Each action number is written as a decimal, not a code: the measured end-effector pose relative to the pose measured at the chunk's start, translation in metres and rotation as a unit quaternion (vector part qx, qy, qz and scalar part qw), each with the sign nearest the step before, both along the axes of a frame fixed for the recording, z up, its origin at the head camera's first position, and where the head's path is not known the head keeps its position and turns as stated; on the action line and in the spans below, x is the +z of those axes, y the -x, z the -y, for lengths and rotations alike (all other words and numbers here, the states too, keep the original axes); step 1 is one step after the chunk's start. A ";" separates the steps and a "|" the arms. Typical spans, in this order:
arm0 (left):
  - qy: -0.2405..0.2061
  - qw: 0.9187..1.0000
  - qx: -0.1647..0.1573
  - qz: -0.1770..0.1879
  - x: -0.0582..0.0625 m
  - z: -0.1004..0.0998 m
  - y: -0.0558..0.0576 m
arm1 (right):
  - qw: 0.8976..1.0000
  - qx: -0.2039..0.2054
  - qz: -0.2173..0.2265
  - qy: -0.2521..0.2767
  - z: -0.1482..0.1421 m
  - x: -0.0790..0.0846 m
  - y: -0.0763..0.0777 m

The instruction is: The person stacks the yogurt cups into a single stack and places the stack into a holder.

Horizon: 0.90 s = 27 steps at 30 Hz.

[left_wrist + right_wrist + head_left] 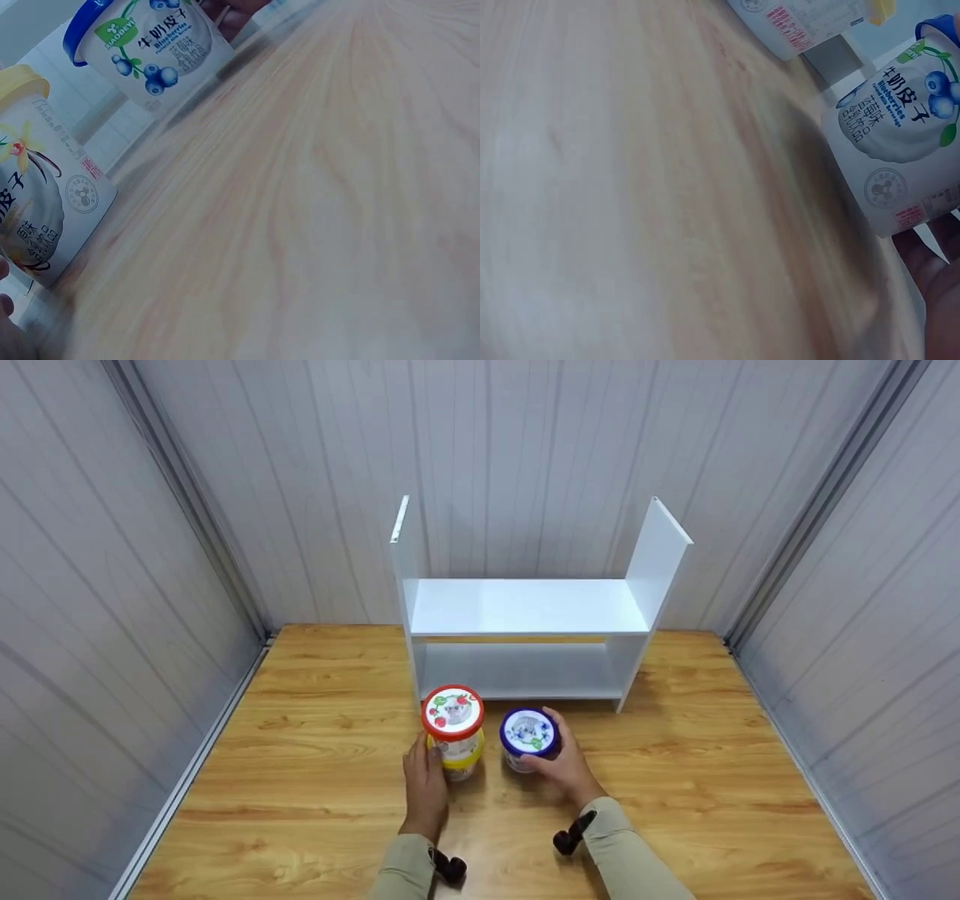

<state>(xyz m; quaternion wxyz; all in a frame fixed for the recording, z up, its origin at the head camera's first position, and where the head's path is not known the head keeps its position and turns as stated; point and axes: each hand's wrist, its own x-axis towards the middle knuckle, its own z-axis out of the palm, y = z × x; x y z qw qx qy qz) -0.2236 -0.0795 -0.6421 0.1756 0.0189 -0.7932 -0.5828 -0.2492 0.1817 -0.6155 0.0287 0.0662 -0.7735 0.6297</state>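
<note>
At the left, the left hand (426, 791) is curled about the left side of a stack of two tubs, its thumb toward the viewer; the stack stands upright, so its long axis is vertical, with the red-lidded tub (452, 712) on top of the yellow-lidded tub (52, 172), both near the left end of the white shelf unit (525, 604) and on its near side; next, across a narrow gap, the blue-lidded tub (527, 733) stands upright, level with the stack and well within the right hand's side; the right hand (568, 771) holds it from the right, thumb on the near side and fingers round the far side, though whether its base touches the surface (712, 765) I cannot tell; all three tubs thus lie between the hands, the stack nearer the left, the blue-lidded one nearer the right, with the shelf unit straight beyond them.
</note>
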 end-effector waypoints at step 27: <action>0.016 1.000 0.005 0.009 0.001 0.001 0.002 | 0.997 0.006 0.050 0.051 -0.002 0.042 0.006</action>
